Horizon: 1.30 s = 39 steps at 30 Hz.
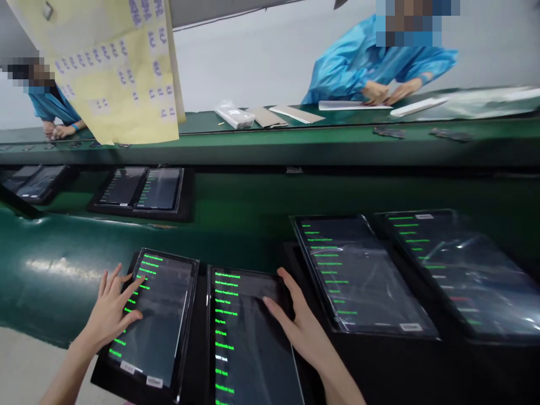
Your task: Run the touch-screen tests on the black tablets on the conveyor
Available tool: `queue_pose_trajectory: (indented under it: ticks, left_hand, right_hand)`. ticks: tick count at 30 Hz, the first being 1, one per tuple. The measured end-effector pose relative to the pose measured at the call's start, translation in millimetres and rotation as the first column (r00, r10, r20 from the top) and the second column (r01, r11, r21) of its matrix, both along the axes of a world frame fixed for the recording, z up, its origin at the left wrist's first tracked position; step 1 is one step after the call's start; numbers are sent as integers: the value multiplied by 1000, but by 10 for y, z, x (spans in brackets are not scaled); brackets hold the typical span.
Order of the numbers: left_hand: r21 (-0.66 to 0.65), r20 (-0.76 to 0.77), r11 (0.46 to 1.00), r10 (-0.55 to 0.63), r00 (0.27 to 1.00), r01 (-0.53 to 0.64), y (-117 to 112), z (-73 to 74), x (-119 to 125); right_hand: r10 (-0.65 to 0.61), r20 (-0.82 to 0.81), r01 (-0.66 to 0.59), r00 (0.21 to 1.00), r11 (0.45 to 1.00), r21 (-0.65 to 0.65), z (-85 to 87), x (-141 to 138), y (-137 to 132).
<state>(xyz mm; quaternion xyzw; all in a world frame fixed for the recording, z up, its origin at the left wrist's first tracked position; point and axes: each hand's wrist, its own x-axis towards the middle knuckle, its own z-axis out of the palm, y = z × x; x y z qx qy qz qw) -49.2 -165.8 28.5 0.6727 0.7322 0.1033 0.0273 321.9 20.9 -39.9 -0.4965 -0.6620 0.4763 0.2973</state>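
My left hand [108,315] lies with spread fingers over the left edge of a tablet [162,320]; fingertips and thumb are on or just above its screen, which lists green test lines. My right hand [301,332] grips the right edge of a second tablet [248,349], with the thumb over the screen and the index finger at the upper right corner; its other fingers are hidden. This screen also shows green lines, one of them white. The left tablet lies on a black mat [110,379] with white labels at its lower end.
Two film-covered tablets, a nearer one [358,275] and a farther one [468,270], lie on the right. More tablets [158,188] rest on the green conveyor [236,197]. A yellow sheet [122,73] hangs at upper left. Two people in blue work behind the green ledge [261,147].
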Motion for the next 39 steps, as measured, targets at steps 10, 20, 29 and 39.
queue_pose_trajectory:
  ticks: [10,20,29,39]
  left_hand:
    - [-44,251,998,63,966,-53,-752,-52,152]
    - [93,380,909,344,859,-406,-1249,-352,670]
    - [80,428,861,425,798,-502,-1443,-586,594]
    - [10,455,848,468,758,-529,-1315,-549,806]
  right_hand:
    - [615,315,-686,723,692,223,775,-1240,283]
    - [732,372,-817,570,550,169,759,-1789,153]
    - [710,425,-808,562,582,95,764,-926,145]
    - [509,402,-602,761,785,145,570,-287,138]
